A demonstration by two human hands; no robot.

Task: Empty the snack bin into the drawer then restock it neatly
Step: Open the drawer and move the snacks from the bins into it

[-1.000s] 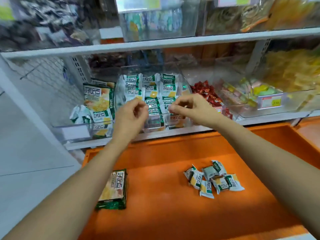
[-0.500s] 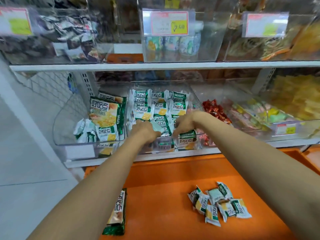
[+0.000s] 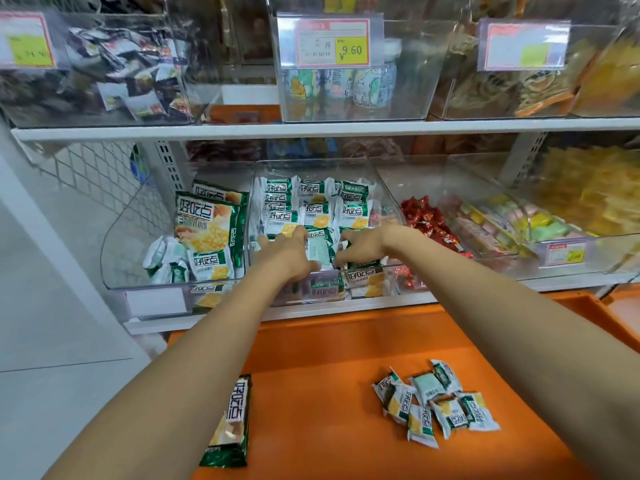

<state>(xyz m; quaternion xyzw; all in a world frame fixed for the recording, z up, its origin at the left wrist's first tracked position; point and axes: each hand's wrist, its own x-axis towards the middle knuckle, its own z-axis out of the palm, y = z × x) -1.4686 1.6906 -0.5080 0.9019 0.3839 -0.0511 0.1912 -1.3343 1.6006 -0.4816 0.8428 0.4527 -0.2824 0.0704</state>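
The snack bin (image 3: 311, 168), a clear plastic one, is set on the lower shelf (image 3: 346, 310) directly above the open orange drawer (image 3: 329, 358). It is filled with small packets (image 3: 313, 211) in green and white, laid in three overlapping rows from back to front. Both hands are reached into its front half. The left hand (image 3: 287, 252) is laid palm down on the packets with its fingers stretched forward, so its grip is wide and nothing is held. The right hand (image 3: 360, 247) is placed just beside it with the fingers bent down onto the packets; whether its grip is closed on anything cannot be told. Between the two hands a pale green packet (image 3: 318, 251) is seen lying back side up, touched at both edges.

In the drawer a loose heap of packets (image 3: 436, 407) of the same kind is left near the right forearm, and one large packet (image 3: 230, 424) lies partly covered by the left forearm. To the left of the snack bin a neighbouring bin (image 3: 114, 258) is stocked with bigger bags of the same brand. To the right, red sweets (image 3: 429, 220) are kept in another clear bin. On the upper shelf (image 3: 485, 125) a price label (image 3: 332, 43) marked 9.60 is fixed to a bin front.
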